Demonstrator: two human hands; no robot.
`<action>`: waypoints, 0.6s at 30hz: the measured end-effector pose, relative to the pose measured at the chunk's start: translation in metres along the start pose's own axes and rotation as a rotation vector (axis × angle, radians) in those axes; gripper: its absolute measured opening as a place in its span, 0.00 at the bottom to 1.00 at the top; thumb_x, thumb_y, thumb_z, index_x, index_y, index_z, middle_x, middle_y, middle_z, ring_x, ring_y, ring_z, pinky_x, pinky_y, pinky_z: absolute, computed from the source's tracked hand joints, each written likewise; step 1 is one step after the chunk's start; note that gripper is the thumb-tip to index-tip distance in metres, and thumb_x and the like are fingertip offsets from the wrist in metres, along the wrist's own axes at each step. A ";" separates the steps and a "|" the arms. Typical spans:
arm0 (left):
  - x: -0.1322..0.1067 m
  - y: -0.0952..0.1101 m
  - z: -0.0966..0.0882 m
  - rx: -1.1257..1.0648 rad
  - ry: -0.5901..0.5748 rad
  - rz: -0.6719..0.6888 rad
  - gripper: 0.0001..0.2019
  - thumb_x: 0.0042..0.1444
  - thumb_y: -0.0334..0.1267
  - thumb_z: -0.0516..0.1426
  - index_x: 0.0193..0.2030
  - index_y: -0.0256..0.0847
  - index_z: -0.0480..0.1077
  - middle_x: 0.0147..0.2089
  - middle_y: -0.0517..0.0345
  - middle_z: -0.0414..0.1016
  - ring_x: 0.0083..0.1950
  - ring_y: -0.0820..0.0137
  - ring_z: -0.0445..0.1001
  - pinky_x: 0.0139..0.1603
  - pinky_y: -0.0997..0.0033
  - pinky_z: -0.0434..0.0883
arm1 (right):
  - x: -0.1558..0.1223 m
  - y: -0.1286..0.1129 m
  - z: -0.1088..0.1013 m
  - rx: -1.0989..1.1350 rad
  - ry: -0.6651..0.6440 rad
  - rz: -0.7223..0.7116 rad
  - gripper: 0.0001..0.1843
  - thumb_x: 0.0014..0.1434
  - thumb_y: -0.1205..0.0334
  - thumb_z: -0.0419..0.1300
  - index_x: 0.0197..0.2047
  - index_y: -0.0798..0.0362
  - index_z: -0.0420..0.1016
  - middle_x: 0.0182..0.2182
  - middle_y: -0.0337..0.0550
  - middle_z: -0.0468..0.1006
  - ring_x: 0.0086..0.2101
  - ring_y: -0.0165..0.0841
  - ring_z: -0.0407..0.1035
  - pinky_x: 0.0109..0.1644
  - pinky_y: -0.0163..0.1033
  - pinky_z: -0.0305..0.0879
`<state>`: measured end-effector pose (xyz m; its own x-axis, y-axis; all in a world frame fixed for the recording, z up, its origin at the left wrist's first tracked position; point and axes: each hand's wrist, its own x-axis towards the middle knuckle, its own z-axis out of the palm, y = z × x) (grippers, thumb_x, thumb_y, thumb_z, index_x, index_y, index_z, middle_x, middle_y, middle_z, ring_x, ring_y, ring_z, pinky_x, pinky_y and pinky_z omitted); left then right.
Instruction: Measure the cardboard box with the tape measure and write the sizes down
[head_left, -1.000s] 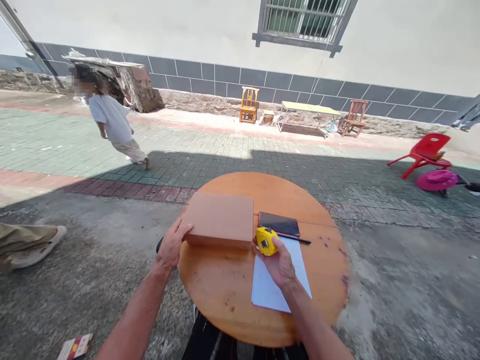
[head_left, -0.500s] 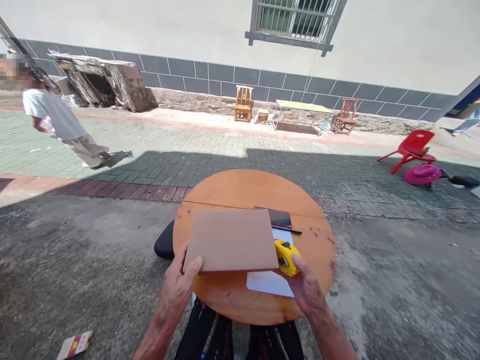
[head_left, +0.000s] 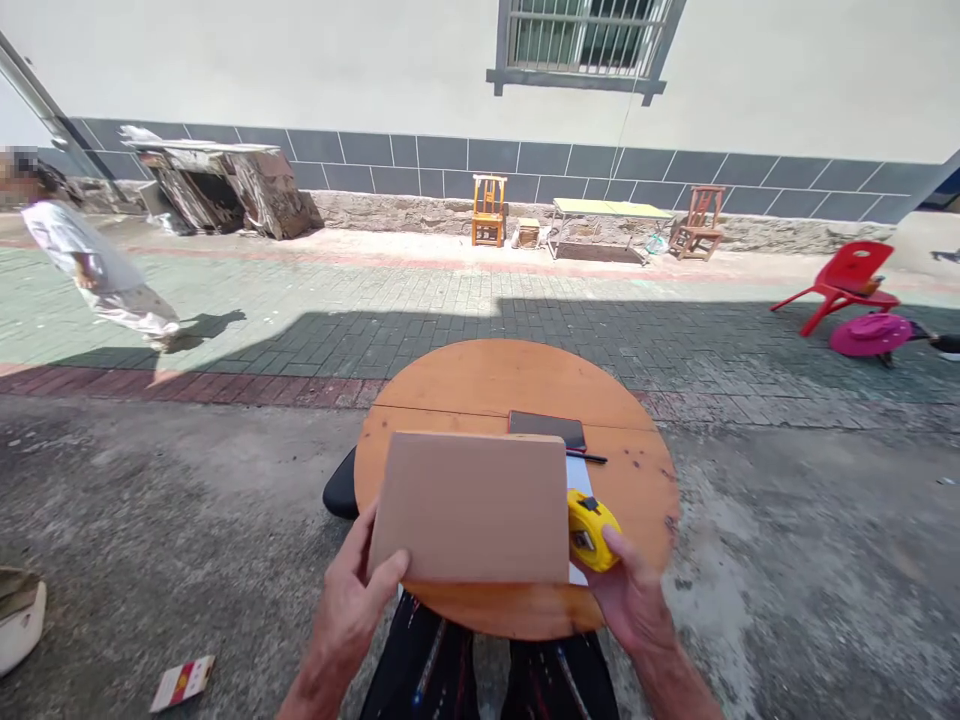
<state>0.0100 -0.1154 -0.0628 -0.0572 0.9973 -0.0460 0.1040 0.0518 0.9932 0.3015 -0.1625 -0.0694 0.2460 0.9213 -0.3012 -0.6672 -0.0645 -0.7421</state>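
A flat brown board (head_left: 472, 505) is lifted off the round wooden table (head_left: 517, 385) and tilted up toward me. My left hand (head_left: 352, 595) grips its lower left corner, thumb on the face. My right hand (head_left: 626, 590) is closed round a yellow tape measure (head_left: 592, 528) and presses against the board's right edge. Behind the board, a dark phone (head_left: 547, 430) and a black pen (head_left: 589, 458) lie on the table. A strip of white paper (head_left: 576, 475) shows by the tape measure; the rest is hidden.
A person in a white shirt (head_left: 82, 265) walks at the far left. Wooden chairs (head_left: 487, 210) and a low table (head_left: 607, 215) stand by the wall, with a red plastic chair (head_left: 847, 280) at right. A small card (head_left: 182, 682) lies on the ground. My dark trousers (head_left: 450, 670) are under the table.
The board went from lying on the table to being lifted and tipped toward me, covering the paper. Both hands drew back with it. The person at left walked further left.
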 end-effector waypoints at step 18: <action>-0.020 -0.045 0.005 0.220 0.168 0.058 0.32 0.49 0.53 0.61 0.61 0.49 0.64 0.62 0.53 0.69 0.61 0.53 0.68 0.63 0.52 0.63 | -0.014 -0.018 -0.037 0.073 0.093 -0.123 0.19 0.52 0.46 0.62 0.43 0.46 0.81 0.43 0.47 0.82 0.44 0.47 0.74 0.48 0.54 0.70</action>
<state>0.0114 -0.1370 -0.1069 -0.2062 0.9774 0.0467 0.3240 0.0232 0.9458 0.3361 -0.1886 -0.0745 0.3911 0.8806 -0.2677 -0.6765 0.0778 -0.7323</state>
